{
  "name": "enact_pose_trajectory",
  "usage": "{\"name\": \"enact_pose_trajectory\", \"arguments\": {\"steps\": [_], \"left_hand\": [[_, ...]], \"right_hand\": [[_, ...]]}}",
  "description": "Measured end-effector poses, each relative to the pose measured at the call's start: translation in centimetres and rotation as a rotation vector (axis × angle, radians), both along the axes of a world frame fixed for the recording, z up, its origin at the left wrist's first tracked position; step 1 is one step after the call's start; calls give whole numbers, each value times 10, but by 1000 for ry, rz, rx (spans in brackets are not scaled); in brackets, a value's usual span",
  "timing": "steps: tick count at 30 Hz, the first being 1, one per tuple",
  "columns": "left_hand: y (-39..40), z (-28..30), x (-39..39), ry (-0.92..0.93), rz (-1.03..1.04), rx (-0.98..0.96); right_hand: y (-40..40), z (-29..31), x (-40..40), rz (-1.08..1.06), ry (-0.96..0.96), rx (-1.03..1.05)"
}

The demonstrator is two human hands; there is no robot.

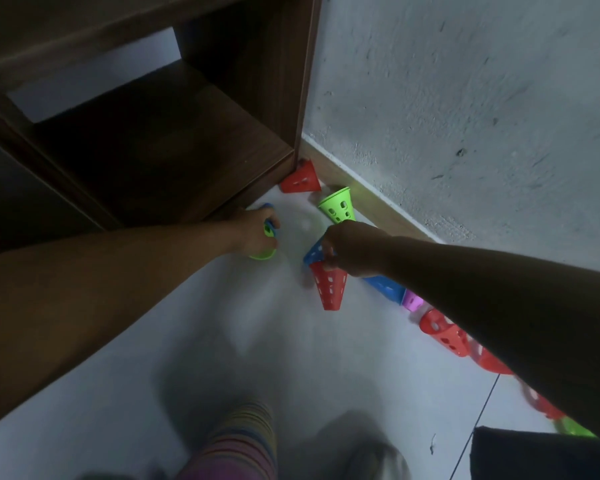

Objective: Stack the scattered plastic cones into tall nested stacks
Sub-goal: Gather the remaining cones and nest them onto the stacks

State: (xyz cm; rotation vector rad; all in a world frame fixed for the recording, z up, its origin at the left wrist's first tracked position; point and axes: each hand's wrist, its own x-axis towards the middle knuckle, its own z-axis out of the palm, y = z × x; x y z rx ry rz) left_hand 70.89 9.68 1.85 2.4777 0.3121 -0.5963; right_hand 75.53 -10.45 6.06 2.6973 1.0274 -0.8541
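While right hand [347,251] grips red cone [329,285] | left hand [257,230] grips green cone [262,252]

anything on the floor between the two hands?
Nothing solid. In the head view, the stretch of white floor between the left hand, gripping a green and blue cone, and the right hand, holding red and blue cones, is bare.

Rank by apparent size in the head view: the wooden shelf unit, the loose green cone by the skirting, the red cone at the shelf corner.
1. wooden shelf unit, by far the largest.
2-3. green cone and red cone look alike; not ranked.
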Motion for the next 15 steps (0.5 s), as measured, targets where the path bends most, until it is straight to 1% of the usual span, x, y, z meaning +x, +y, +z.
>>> {"name": "enact_pose_trajectory", "arguments": {"steps": [3, 7, 11, 13, 15], "left_hand": [[0, 5, -6, 41, -17, -25], [-6, 27, -9, 24, -26, -57], [-11, 67, -14, 6, 4, -83], [-12, 93, -20, -29, 8, -147], [-13, 124, -28, -75, -10, -199]], "right_hand": [[-4, 15, -3, 10, -28, -9], [-3, 44, -4, 67, -113, -15], [-4, 80, -6, 9, -130, 64], [-6, 100, -8, -40, -115, 113], [-11, 122, -11, -44, -124, 149]]}}
